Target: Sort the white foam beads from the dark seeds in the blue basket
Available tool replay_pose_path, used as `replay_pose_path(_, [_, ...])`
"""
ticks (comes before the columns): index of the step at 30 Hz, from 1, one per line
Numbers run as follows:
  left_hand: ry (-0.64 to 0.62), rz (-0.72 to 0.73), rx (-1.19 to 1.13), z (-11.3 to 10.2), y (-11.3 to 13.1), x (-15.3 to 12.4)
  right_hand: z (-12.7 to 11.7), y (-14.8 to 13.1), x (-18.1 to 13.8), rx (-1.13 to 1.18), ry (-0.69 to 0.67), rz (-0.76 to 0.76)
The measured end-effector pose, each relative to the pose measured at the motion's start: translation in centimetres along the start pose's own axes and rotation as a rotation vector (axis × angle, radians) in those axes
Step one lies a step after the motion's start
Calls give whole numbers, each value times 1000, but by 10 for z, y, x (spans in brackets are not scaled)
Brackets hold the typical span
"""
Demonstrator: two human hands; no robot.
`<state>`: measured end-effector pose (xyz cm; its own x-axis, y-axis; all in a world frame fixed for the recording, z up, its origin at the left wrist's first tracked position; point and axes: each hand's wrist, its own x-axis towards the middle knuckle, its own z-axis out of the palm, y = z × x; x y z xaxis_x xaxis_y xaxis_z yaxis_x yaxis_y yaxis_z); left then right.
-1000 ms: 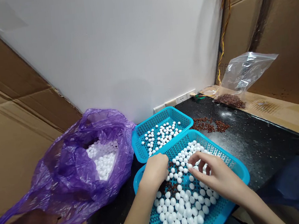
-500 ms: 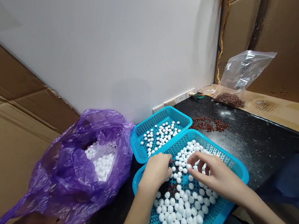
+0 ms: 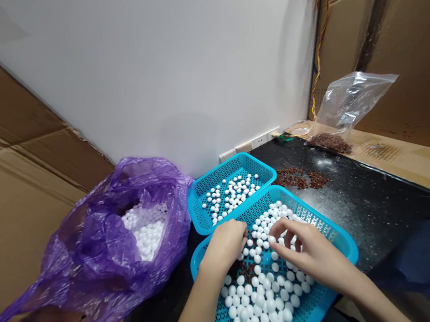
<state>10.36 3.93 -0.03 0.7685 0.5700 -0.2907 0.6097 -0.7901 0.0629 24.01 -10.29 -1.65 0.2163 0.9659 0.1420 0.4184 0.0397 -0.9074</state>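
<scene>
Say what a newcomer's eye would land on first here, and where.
Probably the crumpled purple bag at left, gaping around a heap of small white balls. Next, mid-view, the turquoise near basket with the left hand and right hand over it, the right pinching a white ball. Red-brown bits stand out on the black tabletop, right of the far basket.

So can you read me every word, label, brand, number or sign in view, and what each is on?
No text is legible.
Faint printed marks on the right-hand cardboard: too small and blurred to read.
I can make out no lettering on the purple bag.
</scene>
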Motion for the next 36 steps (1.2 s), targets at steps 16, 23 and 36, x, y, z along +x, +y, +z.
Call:
replay_pose_path(16, [329,298,-367,-36,14,-28,-2,-3,-1,412,209,52])
replay_pose_path(23, [555,497,-509,-39,23,-36,-6,-13,-8,688,248,37])
replay_pose_path(36, [618,544,-669,-39,37,-41,2,-22,-12,1132,226,150])
